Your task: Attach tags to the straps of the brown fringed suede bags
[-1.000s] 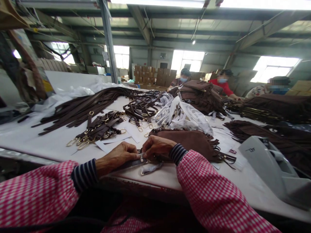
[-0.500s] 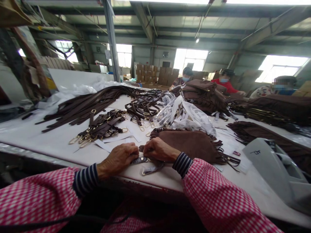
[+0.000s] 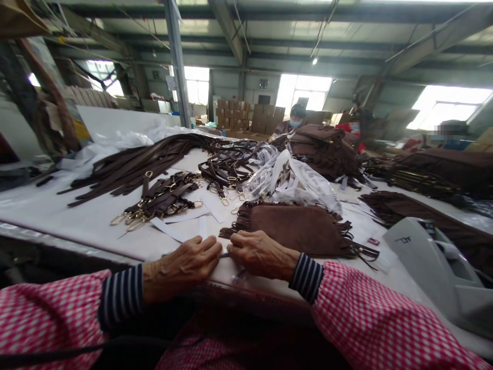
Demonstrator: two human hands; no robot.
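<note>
My left hand (image 3: 188, 261) and my right hand (image 3: 259, 253) rest close together at the table's near edge, fingers curled and pinched on a thin dark strap (image 3: 226, 255) that runs between them. Most of the strap is hidden under the fingers. Just beyond my right hand lies a brown suede fringed bag (image 3: 296, 227), flat on the white table (image 3: 77, 216). White paper slips (image 3: 181, 226) lie just past my left hand.
Short brown straps with gold clasps (image 3: 159, 201) and long brown straps (image 3: 131, 164) lie to the left. Plastic-wrapped pieces (image 3: 292, 180) and more brown bags (image 3: 327, 149) sit behind. A grey machine (image 3: 435, 257) stands at right. Other people work at the far side.
Both hands have drawn back toward the table's near edge, away from the fringed bag. The strap piece seen between them earlier is now mostly covered by the fingers.
</note>
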